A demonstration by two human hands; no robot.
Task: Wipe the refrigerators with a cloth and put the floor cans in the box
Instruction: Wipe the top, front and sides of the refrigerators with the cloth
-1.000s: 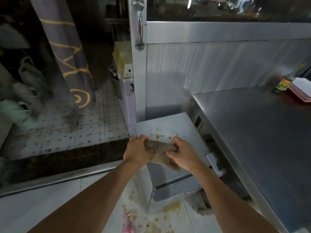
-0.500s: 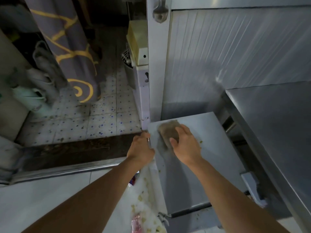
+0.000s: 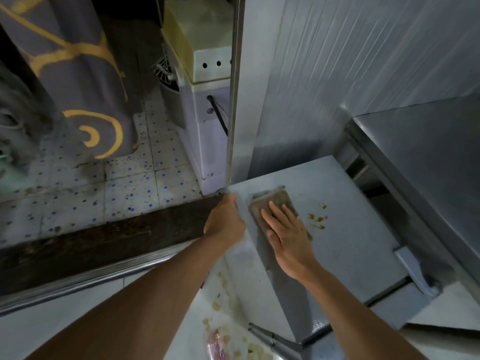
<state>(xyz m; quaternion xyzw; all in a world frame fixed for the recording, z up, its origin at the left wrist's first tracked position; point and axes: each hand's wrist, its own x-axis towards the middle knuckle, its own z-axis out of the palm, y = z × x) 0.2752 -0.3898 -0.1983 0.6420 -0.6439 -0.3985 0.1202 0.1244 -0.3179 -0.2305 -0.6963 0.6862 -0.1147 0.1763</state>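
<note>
Lying flat on the top of the small refrigerator (image 3: 350,229) just right of the frame's centre, the brown cloth (image 3: 275,203) is pinned under the right hand (image 3: 288,235). That hand is spread, fingers straight and pointing toward the upper left, palm down on the cloth's near half; the far edge of the cloth shows beyond the fingertips. Just right of the cloth, apart from it, a few yellow-brown stains (image 3: 318,219) dot the white top.

Immediately left of the cloth, the left hand (image 3: 224,220) curls over the refrigerator's left edge, its fingers wrapped round the rim and mostly hidden from view. The two hands are near each other but not touching, with a strip of bare white top between them.

Behind the refrigerator, a tall ribbed metal panel (image 3: 363,74) fills the upper right. A steel counter (image 3: 428,157) runs down the right edge. In the upper left hangs a grey curtain (image 3: 78,74) with yellow swirls over a speckled tiled floor (image 3: 130,183). At the bottom centre, on the pale floor, lie yellowish spills (image 3: 220,307) and a blurred pink wrapper (image 3: 215,344).
</note>
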